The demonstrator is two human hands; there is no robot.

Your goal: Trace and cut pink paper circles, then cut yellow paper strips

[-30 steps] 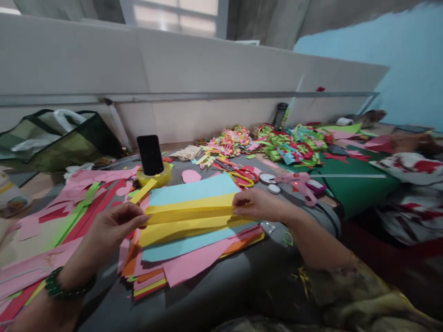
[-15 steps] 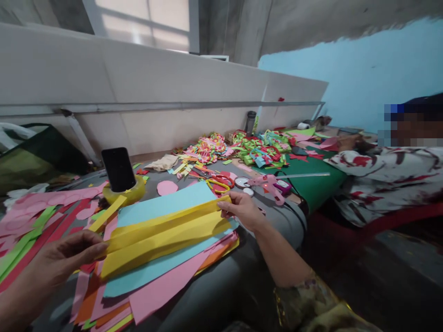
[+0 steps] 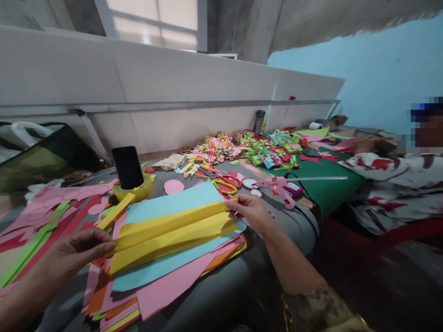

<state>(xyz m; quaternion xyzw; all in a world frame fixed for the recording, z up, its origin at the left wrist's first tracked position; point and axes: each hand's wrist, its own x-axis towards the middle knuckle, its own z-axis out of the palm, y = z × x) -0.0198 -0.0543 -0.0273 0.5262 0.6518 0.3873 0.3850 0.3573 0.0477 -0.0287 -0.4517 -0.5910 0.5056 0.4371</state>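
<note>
Both hands hold a folded yellow paper sheet (image 3: 173, 230) by its ends, just above a stack of coloured sheets (image 3: 166, 272) with a light blue one on top. My left hand (image 3: 74, 256) pinches the sheet's left end. The right end is pinched between thumb and fingers of my right hand (image 3: 251, 212). The yellow sheet shows long lengthwise folds.
A black phone (image 3: 127, 167) stands in a yellow tape roll (image 3: 138, 191). Red-and-yellow scissors (image 3: 226, 183), a pink glue gun (image 3: 280, 186), piles of paper decorations (image 3: 266, 150) and pink and red strips (image 3: 44, 207) lie around. Another person in a patterned sleeve (image 3: 387, 168) leans on green paper at right.
The camera swung to the right and then slightly back. Both hands kept hold of the yellow sheet, which now tilts with its left end lower.
</note>
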